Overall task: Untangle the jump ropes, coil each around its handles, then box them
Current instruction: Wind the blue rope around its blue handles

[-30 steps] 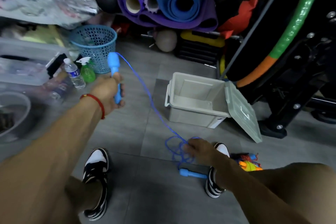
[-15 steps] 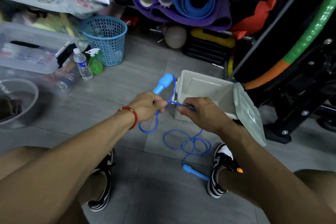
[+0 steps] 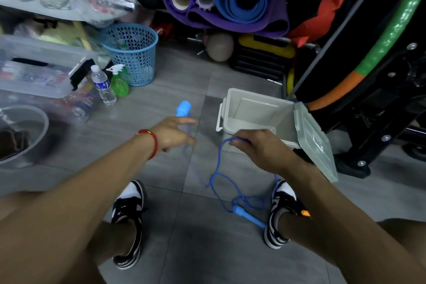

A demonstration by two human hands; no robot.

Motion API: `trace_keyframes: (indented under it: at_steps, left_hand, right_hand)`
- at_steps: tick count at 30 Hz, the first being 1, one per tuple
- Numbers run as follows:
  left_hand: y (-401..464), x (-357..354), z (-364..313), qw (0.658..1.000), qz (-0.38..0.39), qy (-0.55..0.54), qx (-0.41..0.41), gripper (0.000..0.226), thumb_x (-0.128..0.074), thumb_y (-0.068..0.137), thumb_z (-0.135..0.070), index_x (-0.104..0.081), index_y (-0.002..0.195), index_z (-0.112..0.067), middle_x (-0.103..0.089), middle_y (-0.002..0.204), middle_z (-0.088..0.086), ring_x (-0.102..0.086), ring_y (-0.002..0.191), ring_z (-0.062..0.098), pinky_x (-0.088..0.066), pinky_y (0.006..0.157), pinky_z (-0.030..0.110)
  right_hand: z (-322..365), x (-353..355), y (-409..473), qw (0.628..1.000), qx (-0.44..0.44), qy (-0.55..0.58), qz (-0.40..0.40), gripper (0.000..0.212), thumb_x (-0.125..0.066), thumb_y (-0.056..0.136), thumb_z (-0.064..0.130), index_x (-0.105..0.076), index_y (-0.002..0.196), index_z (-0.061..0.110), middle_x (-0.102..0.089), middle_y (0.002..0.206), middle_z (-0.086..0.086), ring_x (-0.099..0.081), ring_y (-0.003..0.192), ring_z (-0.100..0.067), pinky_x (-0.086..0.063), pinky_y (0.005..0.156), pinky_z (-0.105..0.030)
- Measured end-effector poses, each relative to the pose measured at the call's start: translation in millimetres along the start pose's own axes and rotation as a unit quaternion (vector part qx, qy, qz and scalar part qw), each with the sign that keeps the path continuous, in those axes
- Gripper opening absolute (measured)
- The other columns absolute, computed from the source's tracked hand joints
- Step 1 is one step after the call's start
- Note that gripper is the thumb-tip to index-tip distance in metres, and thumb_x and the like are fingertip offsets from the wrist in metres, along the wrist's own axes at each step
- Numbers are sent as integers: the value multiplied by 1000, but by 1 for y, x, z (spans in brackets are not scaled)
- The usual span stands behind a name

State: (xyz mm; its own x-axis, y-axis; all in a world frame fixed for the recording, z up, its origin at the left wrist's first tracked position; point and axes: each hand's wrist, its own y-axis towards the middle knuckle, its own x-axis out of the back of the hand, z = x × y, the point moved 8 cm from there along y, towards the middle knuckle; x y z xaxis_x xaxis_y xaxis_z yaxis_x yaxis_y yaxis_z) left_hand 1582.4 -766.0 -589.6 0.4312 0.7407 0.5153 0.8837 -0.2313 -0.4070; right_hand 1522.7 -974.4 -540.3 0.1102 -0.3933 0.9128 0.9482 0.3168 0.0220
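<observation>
Rope (image 3: 217, 168) pinched in right hand (image 3: 260, 150); left hand (image 3: 171, 134) grip curls, blurred, round blue handle (image 3: 183, 109).

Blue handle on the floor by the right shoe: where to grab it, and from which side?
Grip the loose blue handle mid-shaft, coming from above. It lies flat on the floor, slanting toward the right shoe, so fingers should close across its narrow width. The end away from the shoe sits under tangled rope; I'd stay clear of those loops.
</observation>
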Motion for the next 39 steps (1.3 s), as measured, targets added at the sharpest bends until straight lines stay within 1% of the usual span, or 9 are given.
trace_keyframes:
  at_steps: [5,12,14,17,19,21,27,33,39]
  left_hand:
    - [-11,-47,-27,990,54,-109,-73,7,-73,88,-34,-75,95,-35,-51,81,1,-40,67,17,-31,51,22]
    - [18,26,-1,985,-155,-69,-24,20,-68,93,-31,-79,97,-14,-36,30,-8,-44,37,12,-37,44,27]
    - [27,47,22,978,-197,-66,30,26,-72,90,-32,-78,100,-9,-43,39,-2,-61,67,47,-49,58,45]
    - [29,45,34,986,-147,32,66,26,-73,86,-16,-75,110,-7,-70,90,22,-66,104,41,-54,78,43]
    - [22,25,30,992,-81,66,64,41,-71,83,-6,-69,123,-18,-69,92,15,-70,82,31,-54,65,34]
    - [12,2,17,998,-34,24,49,50,-75,81,-6,-65,123,-30,-51,67,5,-46,46,17,-37,43,22]
    - [-15,-60,-22,990,109,-69,-57,15,-73,88,-43,-77,101,-37,-61,94,-3,-41,76,22,-33,54,25]
    - [13,3,2,995,-85,13,-54,20,-68,94,-28,-81,87,-14,-52,41,-16,-47,43,2,-35,49,14]
    - [20,22,28,981,-119,151,37,20,-67,90,-33,-80,96,-18,-71,98,4,-64,98,21,-43,82,25]
  right_hand:
    - [41,4,36,998,6,-60,15,26,-50,100,45,-58,83,26,-55,74,7,-60,84,-26,-44,72,-36]
    - [-75,-28,-45,986,-167,-9,15,33,-58,98,41,-59,74,19,-55,64,4,-59,71,-25,-43,66,-34]
    - [-121,-38,-90,966,-252,43,34,31,-58,99,36,-62,69,26,-58,58,9,-57,58,-4,-40,67,-28]
    - [-150,-35,-128,946,-311,94,7,27,-60,99,34,-66,72,29,-64,63,3,-60,54,1,-47,65,-29]
    - [-131,-24,-111,957,-270,105,-18,20,-61,98,36,-69,80,31,-67,70,9,-63,63,-4,-48,64,-22]
    - [-83,-12,-73,980,-177,86,-12,20,-58,100,31,-70,84,25,-63,67,20,-58,63,1,-40,60,-12]
    - [21,-3,14,999,-18,36,-32,27,-52,98,36,-60,75,26,-62,75,4,-56,73,-20,-45,68,-36]
    - [-47,-34,-24,991,-129,38,23,33,-58,98,36,-66,80,10,-62,73,-5,-55,72,-24,-41,71,-35]
    - [-132,-81,-129,969,-231,54,69,26,-59,92,31,-54,70,17,-58,72,-10,-50,68,-15,-48,71,-43]
